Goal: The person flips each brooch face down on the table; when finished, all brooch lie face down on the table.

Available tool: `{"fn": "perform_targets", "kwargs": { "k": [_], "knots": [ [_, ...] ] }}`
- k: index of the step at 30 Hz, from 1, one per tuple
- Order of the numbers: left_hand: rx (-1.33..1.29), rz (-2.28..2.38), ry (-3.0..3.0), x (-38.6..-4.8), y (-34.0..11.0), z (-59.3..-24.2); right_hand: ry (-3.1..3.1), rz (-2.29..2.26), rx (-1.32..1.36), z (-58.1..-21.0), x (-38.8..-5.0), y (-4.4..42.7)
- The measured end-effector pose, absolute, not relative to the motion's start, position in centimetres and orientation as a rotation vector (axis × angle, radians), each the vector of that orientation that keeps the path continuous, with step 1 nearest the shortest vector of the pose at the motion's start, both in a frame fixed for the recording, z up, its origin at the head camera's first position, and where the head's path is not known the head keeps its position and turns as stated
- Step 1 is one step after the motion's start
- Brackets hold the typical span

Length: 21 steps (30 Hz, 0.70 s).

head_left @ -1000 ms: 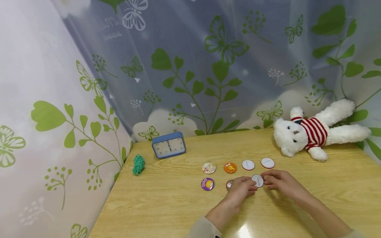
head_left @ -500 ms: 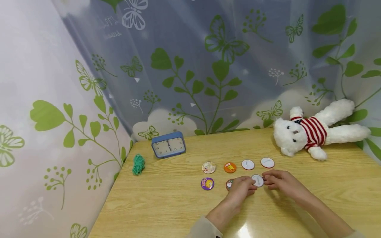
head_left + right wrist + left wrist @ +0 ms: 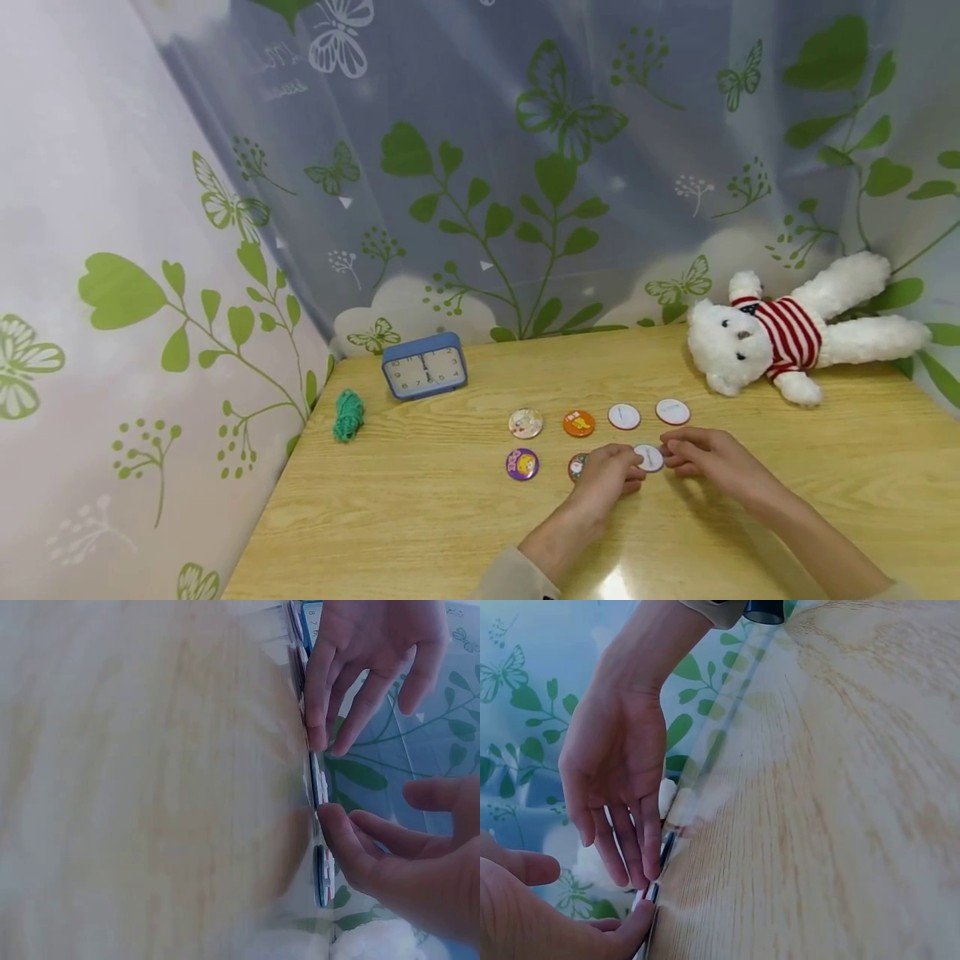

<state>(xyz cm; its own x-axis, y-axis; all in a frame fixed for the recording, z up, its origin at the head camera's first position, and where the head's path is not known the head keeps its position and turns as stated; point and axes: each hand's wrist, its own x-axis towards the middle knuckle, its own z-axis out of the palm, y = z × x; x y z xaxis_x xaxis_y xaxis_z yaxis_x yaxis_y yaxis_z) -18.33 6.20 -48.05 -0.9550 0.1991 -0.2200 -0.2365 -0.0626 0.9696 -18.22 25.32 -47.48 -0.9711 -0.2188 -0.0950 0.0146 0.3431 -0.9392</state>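
A round pin badge (image 3: pixel 649 457) lies white back up on the table between my hands. My left hand (image 3: pixel 609 477) is at its left side, fingertips at the edge, partly covering a badge with a red-and-green rim (image 3: pixel 577 467). From the right, my right hand (image 3: pixel 708 461) touches or nearly touches the opposite edge with its fingertips. In the right wrist view the badge (image 3: pixel 315 780) stands edge-on between the fingertips of both hands, and both thumbs are held away from it. Behind them lie two white-backed badges (image 3: pixel 624 416), an orange badge (image 3: pixel 579 423) and a pale picture badge (image 3: pixel 526 423).
A purple badge (image 3: pixel 522 464) lies left of the hands. Farther back are a blue clock (image 3: pixel 425 367) and a bundle of green cord (image 3: pixel 348 416). A white teddy bear (image 3: pixel 797 333) in a striped sweater lies at the back right, near the patterned curtain (image 3: pixel 480 208).
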Motion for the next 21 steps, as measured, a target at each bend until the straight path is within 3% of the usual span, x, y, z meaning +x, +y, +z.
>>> {"fn": "perform_targets", "kwargs": {
  "k": [21],
  "knots": [
    [0.006,2.083,2.003,-21.4,1.7,-47.0,2.264,-1.892,-0.374,-46.2,-20.8,21.3]
  ]
}}
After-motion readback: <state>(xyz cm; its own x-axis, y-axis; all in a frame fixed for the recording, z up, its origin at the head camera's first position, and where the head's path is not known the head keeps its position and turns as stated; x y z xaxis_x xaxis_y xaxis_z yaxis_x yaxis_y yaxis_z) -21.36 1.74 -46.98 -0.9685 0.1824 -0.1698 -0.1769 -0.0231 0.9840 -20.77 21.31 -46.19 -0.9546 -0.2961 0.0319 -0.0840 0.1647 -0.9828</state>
